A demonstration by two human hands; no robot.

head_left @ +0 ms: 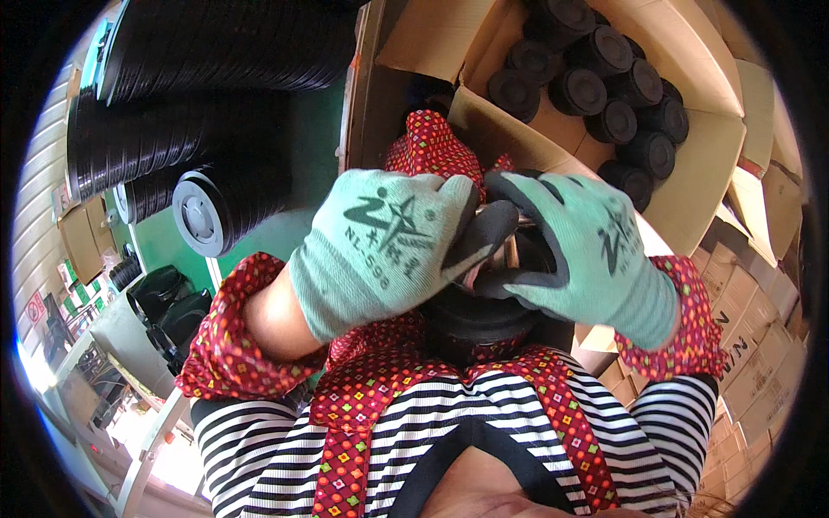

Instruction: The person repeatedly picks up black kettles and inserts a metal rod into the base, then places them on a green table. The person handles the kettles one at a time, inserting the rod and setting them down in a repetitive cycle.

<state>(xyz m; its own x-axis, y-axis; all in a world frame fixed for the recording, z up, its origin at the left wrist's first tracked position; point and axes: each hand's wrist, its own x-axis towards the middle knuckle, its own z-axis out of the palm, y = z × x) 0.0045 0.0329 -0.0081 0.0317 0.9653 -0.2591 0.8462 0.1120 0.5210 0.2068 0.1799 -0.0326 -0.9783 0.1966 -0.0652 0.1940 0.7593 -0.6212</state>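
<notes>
Both my hands wear mint-green gloves with dark coated fingers and meet above my lap. There, a black round part with a ridged rim sits against my red patterned apron. My left hand is closed, its thumb pressed toward the curled fingers over the part; what it pinches is hidden. Fingers and thumb of my right hand curve round the part's right side. A small shiny piece shows between the two hands, too covered to name.
At the upper right, an open cardboard box holds several black round parts. Stacked black discs lie on the left beside a green surface. More cardboard cartons are piled at the right.
</notes>
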